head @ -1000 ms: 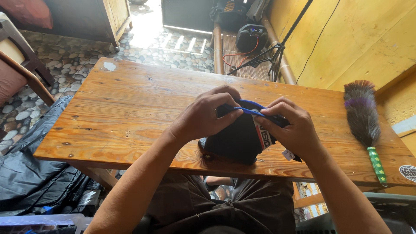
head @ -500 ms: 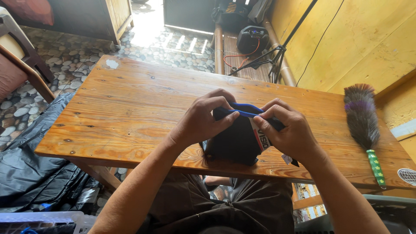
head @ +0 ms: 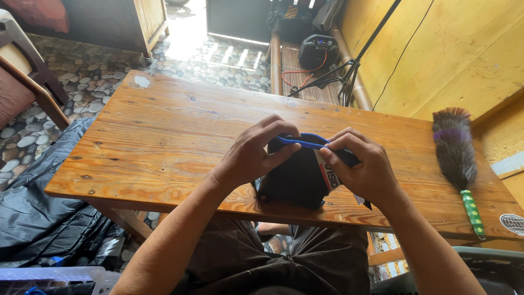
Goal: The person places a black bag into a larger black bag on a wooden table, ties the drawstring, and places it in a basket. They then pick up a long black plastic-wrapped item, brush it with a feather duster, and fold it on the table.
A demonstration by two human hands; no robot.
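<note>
- While resting on table near its front edge, pouch held between both hands, blue rim running left to right.
- Left hand and right hand each pinched shut on rim, equally near.
- White-and-red label on pouch's right side; round sticker at table's right corner; duster well apart.

Black pouch with blue rim; green-handled duster.

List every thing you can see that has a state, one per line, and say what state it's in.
Black pouch: on the table, blue-trimmed top edge pinched by both hands.
Left hand: fingers gripping the trim.
Right hand: fingers gripping the trim.
Feather duster: lying flat, untouched.
</note>
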